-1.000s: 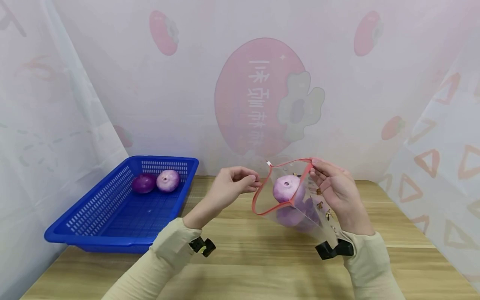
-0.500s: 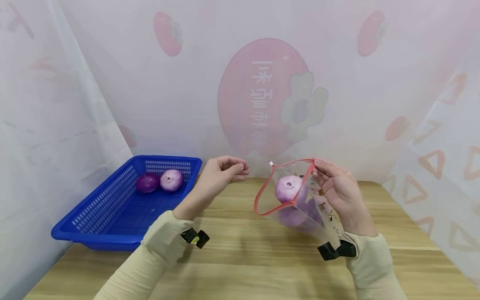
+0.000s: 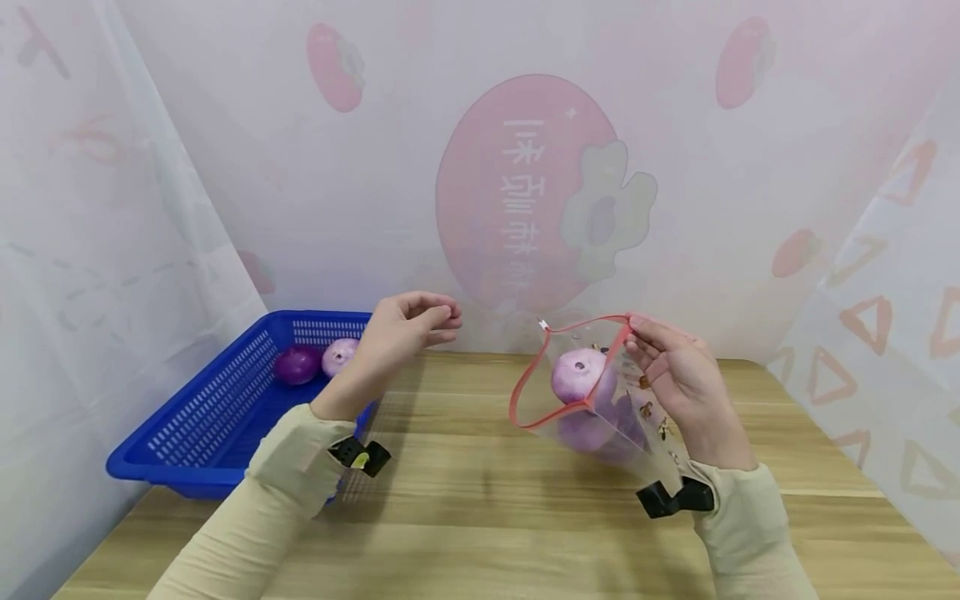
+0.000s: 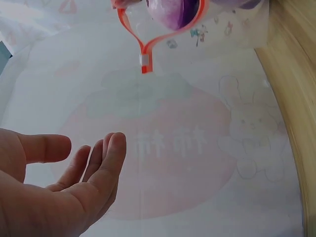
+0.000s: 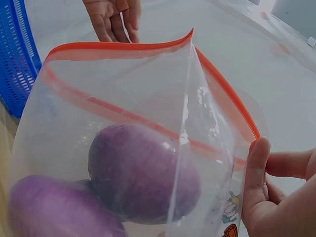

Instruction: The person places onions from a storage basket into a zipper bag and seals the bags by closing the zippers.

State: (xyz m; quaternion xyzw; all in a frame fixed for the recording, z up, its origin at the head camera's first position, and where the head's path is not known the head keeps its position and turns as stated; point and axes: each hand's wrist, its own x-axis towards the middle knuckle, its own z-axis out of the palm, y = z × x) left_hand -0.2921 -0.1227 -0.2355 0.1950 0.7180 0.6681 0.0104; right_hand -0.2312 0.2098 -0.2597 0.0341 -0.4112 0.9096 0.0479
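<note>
A clear zip bag [image 3: 536, 392] with a red-orange edge stands open-mouthed on the right side of the table. My right hand [image 3: 678, 379] pinches its upper right corner between thumb and fingers. Purple onions lie inside; a paler onion [image 3: 581, 375] shows at the mouth, and in the right wrist view two onions [image 5: 143, 173] press against the film. My left hand [image 3: 405, 333] is in the air between bag and basket, holding nothing, its fingers loosely bent and apart from the thumb. The white zip slider [image 4: 144, 60] sits at the bag's far corner.
At the left stands a blue plastic basket [image 3: 187, 479] with slotted walls. In its far end lie a dark purple onion [image 3: 297, 365] and a paler onion [image 3: 339, 354], the latter partly behind my left wrist. A printed cloth [image 3: 360, 208] hangs behind the wooden table [image 3: 480, 533].
My left hand has moved left and slightly up, away from the bag's mouth toward the basket. The right hand keeps its pinch on the bag, which stays nearly in place.
</note>
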